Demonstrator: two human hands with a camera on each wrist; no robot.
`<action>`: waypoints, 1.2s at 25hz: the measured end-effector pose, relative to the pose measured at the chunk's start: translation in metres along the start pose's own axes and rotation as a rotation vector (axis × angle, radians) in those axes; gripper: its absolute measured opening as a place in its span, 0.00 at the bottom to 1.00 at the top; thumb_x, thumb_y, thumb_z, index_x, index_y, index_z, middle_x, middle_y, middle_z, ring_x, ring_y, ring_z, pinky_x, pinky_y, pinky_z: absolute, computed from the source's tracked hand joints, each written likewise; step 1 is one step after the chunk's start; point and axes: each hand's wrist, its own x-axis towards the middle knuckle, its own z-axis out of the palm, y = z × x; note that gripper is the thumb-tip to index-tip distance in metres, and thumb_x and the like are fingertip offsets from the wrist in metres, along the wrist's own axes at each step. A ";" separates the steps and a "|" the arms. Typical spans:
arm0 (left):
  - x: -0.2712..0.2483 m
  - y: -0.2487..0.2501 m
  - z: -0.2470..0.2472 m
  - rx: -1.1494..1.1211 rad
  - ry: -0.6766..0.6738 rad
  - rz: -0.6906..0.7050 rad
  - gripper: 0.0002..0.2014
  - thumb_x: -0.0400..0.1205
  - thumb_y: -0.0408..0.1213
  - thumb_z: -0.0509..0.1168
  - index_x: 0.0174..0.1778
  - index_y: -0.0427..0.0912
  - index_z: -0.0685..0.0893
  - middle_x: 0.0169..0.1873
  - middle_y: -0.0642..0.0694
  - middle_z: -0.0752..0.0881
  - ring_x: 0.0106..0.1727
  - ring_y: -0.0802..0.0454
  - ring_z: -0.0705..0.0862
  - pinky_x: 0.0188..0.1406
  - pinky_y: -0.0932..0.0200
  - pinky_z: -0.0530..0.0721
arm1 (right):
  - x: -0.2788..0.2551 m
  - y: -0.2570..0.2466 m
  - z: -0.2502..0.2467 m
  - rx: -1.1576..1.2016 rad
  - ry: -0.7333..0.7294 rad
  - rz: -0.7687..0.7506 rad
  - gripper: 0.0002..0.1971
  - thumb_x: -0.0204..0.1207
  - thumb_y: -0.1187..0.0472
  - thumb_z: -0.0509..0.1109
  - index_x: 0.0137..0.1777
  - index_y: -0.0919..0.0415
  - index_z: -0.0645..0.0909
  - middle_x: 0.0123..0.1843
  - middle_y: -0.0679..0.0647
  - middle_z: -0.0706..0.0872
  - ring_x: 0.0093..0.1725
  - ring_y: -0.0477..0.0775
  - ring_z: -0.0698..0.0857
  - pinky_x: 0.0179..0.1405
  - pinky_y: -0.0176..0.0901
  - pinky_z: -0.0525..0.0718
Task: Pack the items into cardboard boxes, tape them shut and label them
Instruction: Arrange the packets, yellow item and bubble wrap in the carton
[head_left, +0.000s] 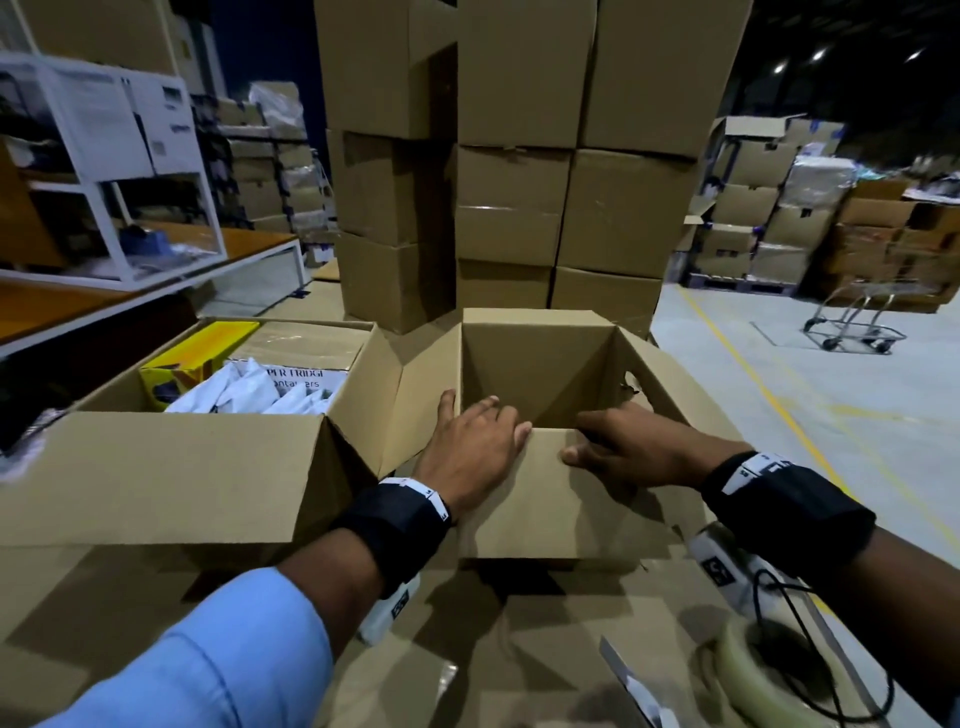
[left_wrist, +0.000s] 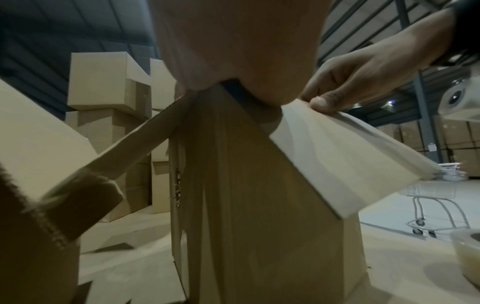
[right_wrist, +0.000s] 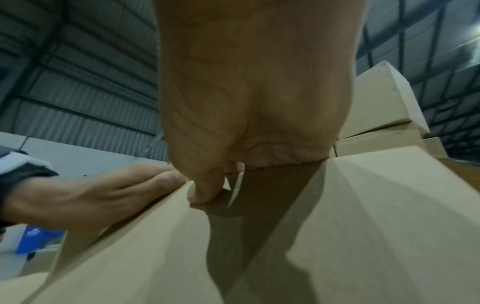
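The empty cardboard box (head_left: 535, 395) stands open in the middle of the worktop, nothing in it yet and its flaps spread — judged from this, packing of this one has hardly begun; both hands are at its near flap (head_left: 519, 493), the left hand (head_left: 470, 449) laid over the flap's top edge with fingers fairly straight, the right hand (head_left: 631, 447) pinching that edge with its thumb on the outside. Left of the box, a larger carton (head_left: 171, 467) holds the items (head_left: 244, 389); near its right corner lies the tape roll (head_left: 753, 670) — taping and labelling remain.
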 end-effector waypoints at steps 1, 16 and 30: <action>0.001 -0.001 0.000 0.003 0.000 0.007 0.21 0.93 0.50 0.40 0.62 0.46 0.76 0.73 0.43 0.81 0.83 0.50 0.67 0.84 0.34 0.49 | 0.002 0.001 0.000 0.000 0.000 0.001 0.19 0.84 0.40 0.62 0.35 0.44 0.65 0.31 0.43 0.74 0.31 0.42 0.74 0.37 0.48 0.73; -0.033 -0.056 -0.052 0.113 0.009 -0.004 0.27 0.92 0.52 0.40 0.86 0.45 0.60 0.89 0.47 0.50 0.89 0.48 0.40 0.84 0.29 0.42 | 0.044 -0.065 -0.032 0.023 0.056 -0.168 0.20 0.87 0.42 0.58 0.72 0.50 0.76 0.64 0.49 0.86 0.57 0.46 0.86 0.58 0.47 0.86; -0.150 -0.319 -0.087 0.201 -0.157 -0.158 0.45 0.79 0.68 0.27 0.77 0.48 0.73 0.79 0.48 0.74 0.87 0.50 0.55 0.81 0.25 0.47 | 0.191 -0.274 -0.028 -0.137 0.080 -0.257 0.18 0.89 0.58 0.56 0.73 0.57 0.79 0.64 0.58 0.88 0.60 0.64 0.84 0.56 0.52 0.80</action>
